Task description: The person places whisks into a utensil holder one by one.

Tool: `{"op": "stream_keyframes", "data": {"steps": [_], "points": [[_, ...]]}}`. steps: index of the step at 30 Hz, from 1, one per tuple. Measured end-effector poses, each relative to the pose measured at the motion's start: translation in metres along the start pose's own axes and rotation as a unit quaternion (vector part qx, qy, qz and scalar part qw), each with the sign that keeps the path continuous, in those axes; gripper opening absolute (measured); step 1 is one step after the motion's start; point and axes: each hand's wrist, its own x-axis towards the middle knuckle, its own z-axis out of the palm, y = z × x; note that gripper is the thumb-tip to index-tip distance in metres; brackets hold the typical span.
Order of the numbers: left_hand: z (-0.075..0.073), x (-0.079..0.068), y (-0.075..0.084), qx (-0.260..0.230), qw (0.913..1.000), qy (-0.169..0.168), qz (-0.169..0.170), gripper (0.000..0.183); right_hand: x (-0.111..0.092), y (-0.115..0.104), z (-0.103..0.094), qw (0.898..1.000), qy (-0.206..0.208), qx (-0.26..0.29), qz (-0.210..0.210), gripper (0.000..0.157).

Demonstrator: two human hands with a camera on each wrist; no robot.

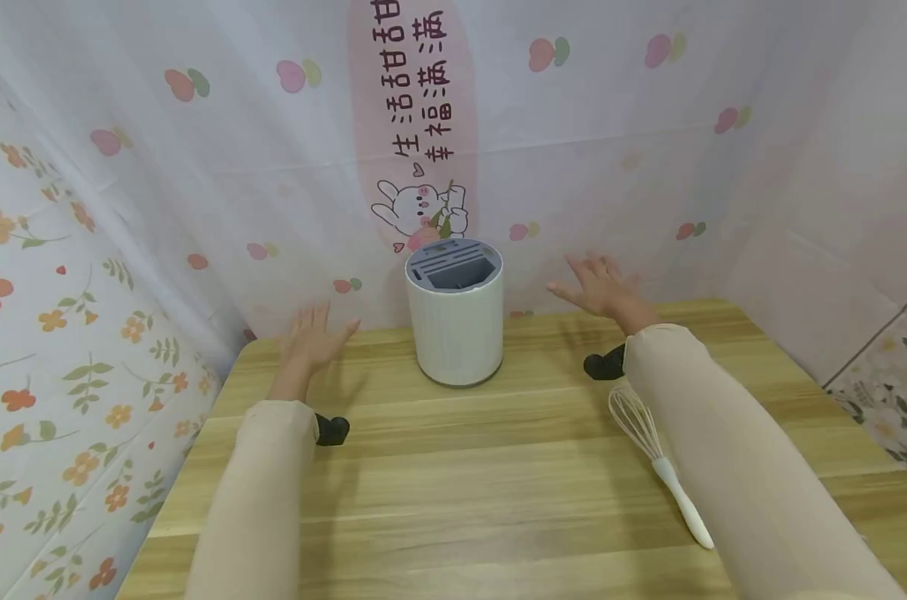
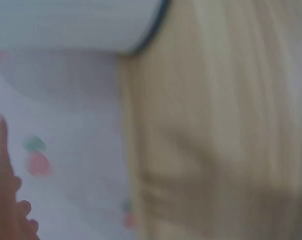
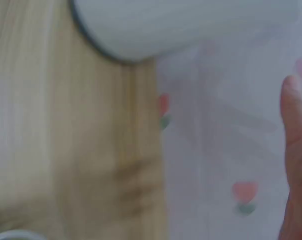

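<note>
A white cylindrical holder (image 1: 457, 333) with a grey slotted top (image 1: 442, 265) stands upright at the back of the wooden table. To its left my left hand (image 1: 311, 342) hovers with fingers spread, apart from the holder. On the other side my right hand (image 1: 599, 287) is raised, its fingers also spread and holding nothing. A whisk (image 1: 667, 471) with wire loops and a white handle lies on the table beside my right forearm. Both wrist views show the holder's lower side, blurred in the left wrist view (image 2: 71, 25) and in the right wrist view.
The wooden table (image 1: 453, 492) ends at a printed curtain (image 1: 573, 183) behind the holder. A flowered curtain (image 1: 71, 358) hangs along the left side. Black wrist mounts (image 1: 332, 430) sit under both sleeves.
</note>
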Motion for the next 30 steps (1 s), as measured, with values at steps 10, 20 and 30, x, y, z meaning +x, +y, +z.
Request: {"op": "stream_keyframes", "data": {"steps": [10, 20, 30], "points": [[-0.001, 0.019, 0.094, -0.314, 0.9404, 0.003, 0.13, 0.056, 0.037, -0.076, -0.024, 0.965, -0.003, 0.208, -0.162, 0.057], [0.012, 0.005, 0.107, -0.295, 0.9478, 0.022, 0.119, 0.051, 0.025, -0.067, -0.008, 0.959, -0.015, 0.212, -0.188, 0.039], [0.011, -0.044, 0.107, -0.276, 0.9461, 0.024, 0.167, 0.047, -0.03, -0.067, -0.003, 0.958, 0.0, 0.183, -0.222, 0.038]]}}
